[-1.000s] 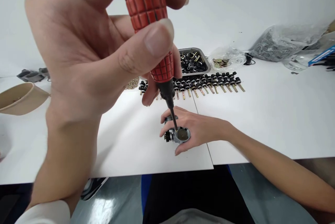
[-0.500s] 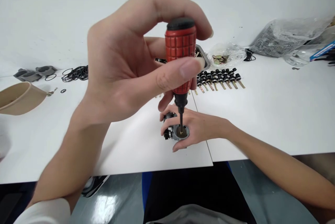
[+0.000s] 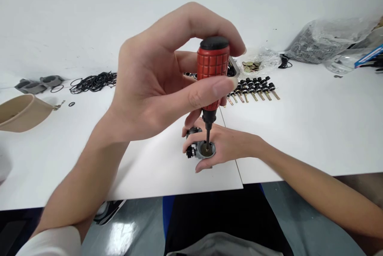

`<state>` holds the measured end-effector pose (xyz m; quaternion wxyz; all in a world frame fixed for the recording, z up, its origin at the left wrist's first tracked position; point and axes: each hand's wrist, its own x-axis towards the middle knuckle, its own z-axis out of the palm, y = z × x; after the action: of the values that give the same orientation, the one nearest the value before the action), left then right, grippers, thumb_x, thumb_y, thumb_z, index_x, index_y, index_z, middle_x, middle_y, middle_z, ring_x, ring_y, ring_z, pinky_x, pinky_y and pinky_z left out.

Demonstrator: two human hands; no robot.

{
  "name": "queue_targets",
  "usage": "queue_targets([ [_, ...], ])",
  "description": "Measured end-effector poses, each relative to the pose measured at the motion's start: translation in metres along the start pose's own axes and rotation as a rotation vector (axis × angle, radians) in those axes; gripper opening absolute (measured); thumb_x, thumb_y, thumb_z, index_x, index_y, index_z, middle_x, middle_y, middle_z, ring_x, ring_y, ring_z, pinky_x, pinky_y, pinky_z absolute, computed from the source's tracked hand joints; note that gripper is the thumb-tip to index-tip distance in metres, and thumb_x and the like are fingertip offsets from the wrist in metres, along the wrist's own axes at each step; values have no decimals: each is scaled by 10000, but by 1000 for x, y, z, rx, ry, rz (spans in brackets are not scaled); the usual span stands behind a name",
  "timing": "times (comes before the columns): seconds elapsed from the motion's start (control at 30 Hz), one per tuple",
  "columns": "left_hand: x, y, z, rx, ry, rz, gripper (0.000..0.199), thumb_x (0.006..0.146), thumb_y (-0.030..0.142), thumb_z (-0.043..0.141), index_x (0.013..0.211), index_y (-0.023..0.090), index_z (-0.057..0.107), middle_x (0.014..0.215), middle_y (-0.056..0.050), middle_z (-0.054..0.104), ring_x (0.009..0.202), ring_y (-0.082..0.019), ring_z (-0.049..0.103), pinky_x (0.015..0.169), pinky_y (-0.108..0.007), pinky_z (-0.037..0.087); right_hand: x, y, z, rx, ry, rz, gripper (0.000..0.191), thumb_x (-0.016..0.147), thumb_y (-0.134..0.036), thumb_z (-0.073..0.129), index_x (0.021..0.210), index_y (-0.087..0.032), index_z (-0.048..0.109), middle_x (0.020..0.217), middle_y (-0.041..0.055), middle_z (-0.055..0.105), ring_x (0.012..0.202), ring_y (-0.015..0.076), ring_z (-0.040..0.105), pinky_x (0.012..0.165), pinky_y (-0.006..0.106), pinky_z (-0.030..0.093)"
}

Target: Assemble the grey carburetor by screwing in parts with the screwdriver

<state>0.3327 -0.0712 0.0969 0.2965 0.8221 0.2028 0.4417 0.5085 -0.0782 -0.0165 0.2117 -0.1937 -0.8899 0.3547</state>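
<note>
My left hand (image 3: pixel 158 84) is closed around the ribbed red handle of a screwdriver (image 3: pixel 212 64) with a black cap. The screwdriver stands nearly upright, its tip down on a small brass-coloured screw in the round opening of a grey metal valve body (image 3: pixel 200 151). Inside that opening lies a dark brownish disc (image 3: pixel 205 153). Pressing the valve body to the white table is my right hand (image 3: pixel 224 144), its fingers wrapped over the far side and its thumb along the near side. A black knob-like part sticks out at the valve body's left.
Rows of black-headed shafts (image 3: pixel 254 88) lie behind my hands, near a plastic bag of brass discs (image 3: pixel 251 66). Black rubber rings (image 3: pixel 95 82), grey ring-shaped castings (image 3: pixel 38 84) and a beige bowl (image 3: pixel 25 112) are at the left. A large clear bag (image 3: pixel 323 42) sits at the back right.
My left hand and the screwdriver handle have moved down and slightly right, while the tip stays in the opening. My right hand and the valve body have hardly moved.
</note>
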Motion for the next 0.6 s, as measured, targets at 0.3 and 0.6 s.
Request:
queue_targets([
  [0.3,1,-1,3,-11,-54,7,241,895,201,655,1125,137,622,1139,-10,652,770,-56,671,528,-209,623,0,0,-1,-17,10,-13,426,772,-388,867,1123,-206,708,1289,87,539,1196,215,517,1113,373,401],
  [0.6,3,15,-2,-35,-166,17,422,981,540,420,1070,179,620,1018,-52,662,817,-151,712,528,-308,631,-1,-3,-1,-10,-21,61,423,778,-413,855,1130,-226,711,1234,74,587,1146,225,556,1070,377,449],
])
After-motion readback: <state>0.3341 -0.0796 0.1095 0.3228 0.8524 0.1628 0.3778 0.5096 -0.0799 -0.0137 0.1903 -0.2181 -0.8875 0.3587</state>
